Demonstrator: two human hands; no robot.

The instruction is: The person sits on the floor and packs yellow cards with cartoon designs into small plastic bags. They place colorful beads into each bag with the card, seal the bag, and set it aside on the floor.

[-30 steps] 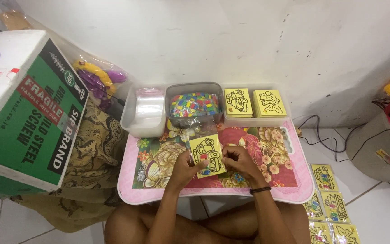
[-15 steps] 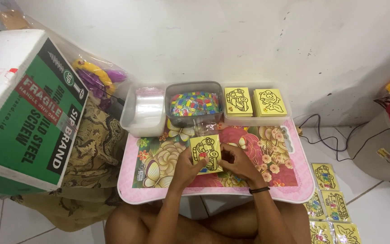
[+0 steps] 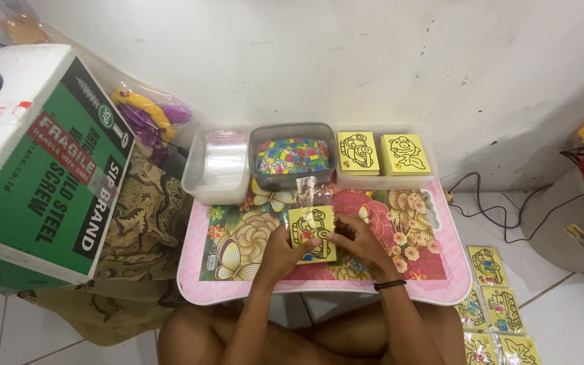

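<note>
In the head view, at frame centre, a yellow picture card is pinched by the left hand and the right hand above the flowered worktop. Bagged cards lie finished at lower right (apparently); two stacks are left in the tray.

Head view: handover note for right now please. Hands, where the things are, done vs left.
Left hand: holds the yellow picture card by its left edge, over the floral table.
Right hand: fingers on the card's right edge; whether it grips, I cannot tell.
Clear sleeve lies just beyond the card.
Grey tub of coloured pieces, tray of clear bags and two stacks of yellow cards line the wall side.
Done: bagged cards lie on the floor at right.
Left: this card is not yet in a sleeve; the stacks remain.
</note>
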